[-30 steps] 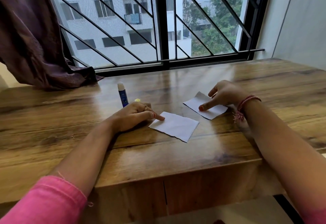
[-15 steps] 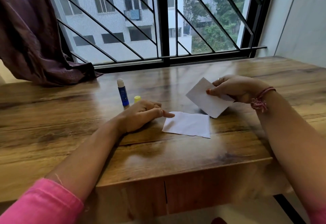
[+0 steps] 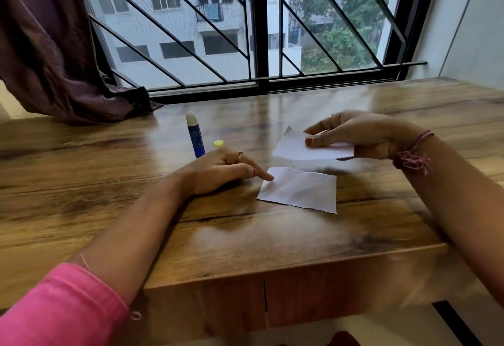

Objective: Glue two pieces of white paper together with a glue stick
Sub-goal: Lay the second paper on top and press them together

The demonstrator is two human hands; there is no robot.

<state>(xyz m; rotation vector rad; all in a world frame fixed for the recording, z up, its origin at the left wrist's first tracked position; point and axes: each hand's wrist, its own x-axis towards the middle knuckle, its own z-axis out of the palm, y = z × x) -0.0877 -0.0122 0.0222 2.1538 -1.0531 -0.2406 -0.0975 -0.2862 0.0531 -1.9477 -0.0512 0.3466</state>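
Observation:
One white paper piece (image 3: pixel 300 191) lies flat on the wooden table (image 3: pixel 109 209). My left hand (image 3: pixel 218 174) rests on the table with its index fingertip pressing the paper's left corner. My right hand (image 3: pixel 357 134) holds a second white paper piece (image 3: pixel 294 149) between thumb and fingers, lifted just above and behind the flat piece. An uncapped blue glue stick (image 3: pixel 195 135) stands upright behind my left hand, its white tip showing. Its yellow cap (image 3: pixel 218 143) lies next to it, partly hidden by my fingers.
A dark purple curtain (image 3: pixel 54 59) drapes onto the table's far left corner. A barred window (image 3: pixel 259 32) runs along the back edge. A white wall (image 3: pixel 477 32) closes the right side. The table's front edge (image 3: pixel 272 277) is close to me.
My right hand picked the second paper off the table and carried it over towards the flat piece. My left hand slid the flat piece slightly and keeps pressing its corner.

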